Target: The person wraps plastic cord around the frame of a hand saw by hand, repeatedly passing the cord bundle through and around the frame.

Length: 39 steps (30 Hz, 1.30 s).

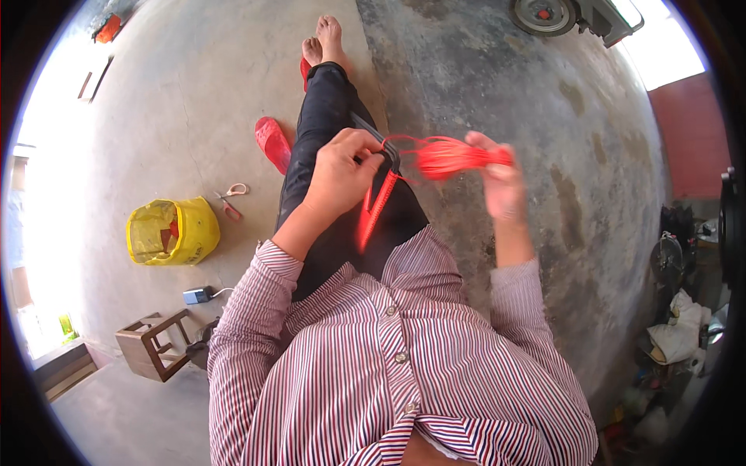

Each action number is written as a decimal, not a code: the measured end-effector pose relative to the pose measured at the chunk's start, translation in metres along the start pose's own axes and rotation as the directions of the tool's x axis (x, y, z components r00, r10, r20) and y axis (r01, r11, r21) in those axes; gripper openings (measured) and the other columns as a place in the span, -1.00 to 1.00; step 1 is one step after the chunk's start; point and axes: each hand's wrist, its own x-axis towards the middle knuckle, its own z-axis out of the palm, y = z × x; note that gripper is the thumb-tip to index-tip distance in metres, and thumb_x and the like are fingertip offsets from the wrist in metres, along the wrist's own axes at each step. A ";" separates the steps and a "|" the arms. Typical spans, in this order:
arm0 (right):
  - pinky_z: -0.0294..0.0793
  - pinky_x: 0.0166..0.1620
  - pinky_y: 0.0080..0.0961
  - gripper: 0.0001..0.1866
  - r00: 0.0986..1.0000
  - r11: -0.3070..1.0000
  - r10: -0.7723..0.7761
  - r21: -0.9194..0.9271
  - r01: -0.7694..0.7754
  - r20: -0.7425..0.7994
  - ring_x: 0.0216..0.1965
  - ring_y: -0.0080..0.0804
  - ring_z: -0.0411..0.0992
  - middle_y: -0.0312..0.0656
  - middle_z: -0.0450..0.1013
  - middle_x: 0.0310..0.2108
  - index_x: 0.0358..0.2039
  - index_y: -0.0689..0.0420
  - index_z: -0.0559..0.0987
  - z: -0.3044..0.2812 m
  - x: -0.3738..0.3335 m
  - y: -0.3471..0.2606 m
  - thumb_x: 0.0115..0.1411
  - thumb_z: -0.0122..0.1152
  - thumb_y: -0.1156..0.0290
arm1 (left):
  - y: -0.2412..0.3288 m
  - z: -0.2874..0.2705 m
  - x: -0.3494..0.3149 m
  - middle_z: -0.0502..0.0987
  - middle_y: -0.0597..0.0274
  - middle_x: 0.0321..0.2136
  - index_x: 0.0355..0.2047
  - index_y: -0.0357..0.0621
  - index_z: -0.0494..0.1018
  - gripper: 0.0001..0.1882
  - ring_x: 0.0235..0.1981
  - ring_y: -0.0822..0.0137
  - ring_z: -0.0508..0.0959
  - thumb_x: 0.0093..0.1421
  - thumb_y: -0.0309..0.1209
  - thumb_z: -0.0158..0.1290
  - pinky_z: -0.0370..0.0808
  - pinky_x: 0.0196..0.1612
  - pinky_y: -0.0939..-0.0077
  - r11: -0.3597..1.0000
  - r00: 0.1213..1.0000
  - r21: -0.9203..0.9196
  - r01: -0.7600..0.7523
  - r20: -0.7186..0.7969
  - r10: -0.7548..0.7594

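Above my thighs, my left hand [342, 175] is closed, thumb and fingers pinching near the corner of a dark grey bent frame [392, 155]. Bright red cord is wound tightly along one arm of that frame, making a ribbed red strip [377, 210] that slants down toward my lap. Off to the right, my right hand [503, 186] is closed round one end of a loose bundle of red cord [451, 158]. Thin strands run from the bundle across to the frame beside my left fingers. Motion blurs the right hand and the bundle.
My legs stretch ahead in black trousers [318, 132]. On the concrete floor at left lie a red slipper [273, 144] and scissors [230, 203], near a yellow bag [198, 233]. A wooden stool [155, 342] stands lower left. Clutter [680, 326] lines the right; a vehicle wheel [544, 14] shows far right.
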 end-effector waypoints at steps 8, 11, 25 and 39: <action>0.44 0.02 -0.14 -0.72 0.982 0.861 -0.078 0.486 0.153 -0.170 -0.15 -0.23 0.46 -0.15 0.51 -0.26 -0.14 0.16 0.53 -0.107 -0.049 -0.084 0.19 0.08 0.29 | -0.035 0.037 -0.010 0.58 0.14 -0.34 -0.22 -0.24 0.47 -0.86 -0.39 0.36 0.58 0.29 -0.45 -0.01 0.53 -0.27 0.50 0.199 0.716 -0.704 0.682 0.586 -0.379; 0.45 -0.03 -0.32 -0.74 0.994 0.957 -0.024 0.286 0.053 -0.105 -0.22 -0.36 0.46 -0.12 0.50 -0.09 -0.12 0.16 0.49 -0.122 -0.051 -0.052 0.23 0.12 0.32 | -0.036 0.043 -0.009 0.57 0.12 -0.37 -0.24 -0.23 0.44 -0.89 -0.44 0.34 0.57 0.31 -0.45 -0.03 0.53 -0.33 0.48 0.153 0.732 -0.730 0.666 0.599 -0.325; 0.32 -0.41 -0.67 -0.83 0.884 0.925 0.365 -0.221 -0.309 0.293 -0.52 -0.67 0.32 -0.38 0.39 -0.52 -0.38 0.20 0.51 0.081 -0.045 -0.018 0.19 0.27 0.38 | -0.033 0.046 -0.010 0.51 0.10 -0.58 -0.39 -0.22 0.42 -0.80 -0.57 0.26 0.48 0.23 -0.37 -0.12 0.38 -0.51 0.44 0.053 0.720 -0.770 0.636 0.567 -0.401; 0.31 -0.39 -0.57 -0.82 0.901 0.911 0.401 0.037 -0.412 0.165 -0.52 -0.52 0.35 -0.25 0.35 -0.50 -0.34 0.21 0.40 0.108 -0.050 -0.062 0.07 0.15 0.44 | 0.003 0.050 -0.030 0.51 0.02 -0.20 -0.01 -0.28 0.34 -0.55 -0.15 0.12 0.55 0.08 -0.45 0.14 0.48 -0.02 0.35 0.990 0.953 0.064 -0.129 -0.267 0.142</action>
